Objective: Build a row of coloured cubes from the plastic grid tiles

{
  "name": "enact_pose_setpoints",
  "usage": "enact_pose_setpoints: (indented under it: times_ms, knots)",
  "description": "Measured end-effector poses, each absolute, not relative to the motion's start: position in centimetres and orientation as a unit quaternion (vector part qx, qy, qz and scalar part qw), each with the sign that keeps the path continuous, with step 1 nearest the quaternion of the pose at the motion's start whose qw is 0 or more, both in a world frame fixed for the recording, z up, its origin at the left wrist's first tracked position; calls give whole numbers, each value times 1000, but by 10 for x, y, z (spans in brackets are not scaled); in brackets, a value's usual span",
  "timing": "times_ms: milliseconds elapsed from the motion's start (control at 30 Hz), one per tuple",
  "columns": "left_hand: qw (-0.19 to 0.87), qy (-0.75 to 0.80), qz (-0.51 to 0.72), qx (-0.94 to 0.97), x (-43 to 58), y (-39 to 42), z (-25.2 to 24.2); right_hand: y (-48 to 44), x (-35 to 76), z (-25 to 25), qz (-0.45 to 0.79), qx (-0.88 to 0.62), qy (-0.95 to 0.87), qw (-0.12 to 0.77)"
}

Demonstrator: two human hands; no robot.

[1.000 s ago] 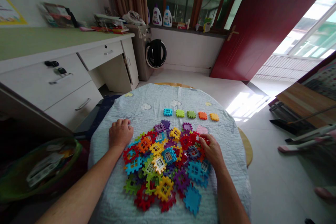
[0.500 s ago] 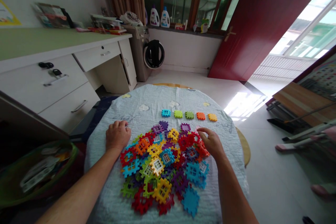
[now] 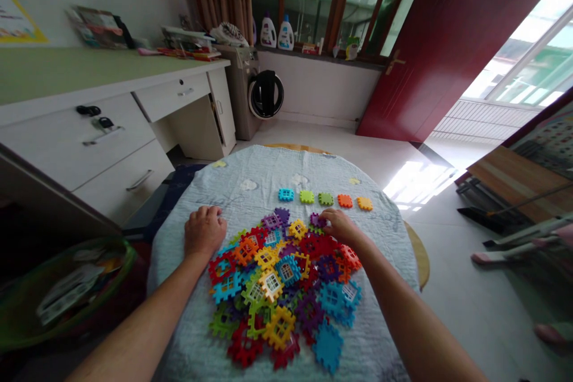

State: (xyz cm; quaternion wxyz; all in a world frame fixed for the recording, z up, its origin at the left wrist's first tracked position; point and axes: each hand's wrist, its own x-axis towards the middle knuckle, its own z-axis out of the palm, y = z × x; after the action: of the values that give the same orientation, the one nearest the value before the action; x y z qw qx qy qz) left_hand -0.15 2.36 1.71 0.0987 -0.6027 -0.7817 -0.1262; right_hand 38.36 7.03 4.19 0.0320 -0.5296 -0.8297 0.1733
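Beyond you stand a red door (image 3: 403,65), a white desk (image 3: 107,113) and a grey washing machine (image 3: 239,92). Your round table wears a pale blue crinkled tablecloth (image 3: 264,173), with a heap of notched plastic tiles (image 3: 287,270) on it, red, yellow, blue, green and purple, many with window lattices. Your left hand (image 3: 205,231) rests left of the heap, fingers loosely curled in; your right hand (image 3: 341,227) touches a purple tile (image 3: 316,219) at the heap's far edge, though you can't tell whether it grips. Farther off lies a row of five tiles (image 3: 326,199).

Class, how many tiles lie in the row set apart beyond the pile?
5, from left to right: blue tile, lime tile, darker green tile, orange tile, yellow tile. None appears hidden.
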Motion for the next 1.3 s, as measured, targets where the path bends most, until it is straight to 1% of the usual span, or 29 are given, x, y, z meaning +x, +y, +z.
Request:
enact_pose_setpoints:
  times_ms: [133,200,300,367,433,533,633,700,833,900,1000,1100,1200,1300]
  knots:
    - [94,-782,-125,-603,0,23,20,63,385,42,175,-523,-830,80]
    - [95,-783,-126,-602,0,23,20,60,386,41,201,-544,-804,131]
    - [96,-785,-126,-599,0,24,19,60,391,37,243,-593,-731,236]
    - [93,-786,-123,-598,0,24,19,61,393,33,259,-616,-694,269]
    - [90,-786,-123,-599,0,25,19,62,395,29,252,-635,-688,245]
    - [92,-784,-125,-601,-1,25,18,60,396,27,177,-640,-727,176]
    - [94,-785,-124,-600,-2,25,17,57,397,30,110,-619,-761,158]
    - [93,-786,-122,-599,-2,26,16,56,397,33,113,-597,-782,141]
    - [93,-785,-126,-599,-3,26,14,61,394,37,154,-570,-805,61]
    - [94,-784,-130,-599,-3,26,14,64,393,38,159,-570,-805,40]
    - [91,-786,-134,-597,-3,26,16,68,389,44,148,-580,-800,40]
    - [84,-788,-135,-595,-1,25,19,71,374,57,135,-573,-804,79]
    - [74,-792,-134,-591,0,24,22,71,341,70,154,-510,-836,130]
    - [66,-796,-134,-587,1,24,23,72,297,78,187,-433,-873,123]
